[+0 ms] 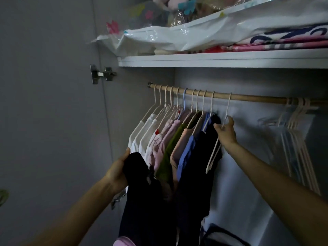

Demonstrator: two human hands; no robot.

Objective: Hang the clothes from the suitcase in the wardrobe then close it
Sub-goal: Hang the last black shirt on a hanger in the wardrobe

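I face the open wardrobe. A wooden rail (252, 98) runs across it, with several garments on pale hangers (170, 139) bunched at its left end. My right hand (225, 130) grips an empty pale hanger (215, 151) just below its hook, which sits over the rail beside the last dark garment. My left hand (118, 170) holds a black garment (140, 192) that hangs down in front of the white and pink clothes. The suitcase is out of view.
A white shelf (221, 59) above the rail carries plastic-wrapped bedding (204, 34). Several empty hangers (300, 142) hang at the rail's right end. The open door with its hinge (102, 74) is on the left. A dark bag (223, 235) lies on the wardrobe floor.
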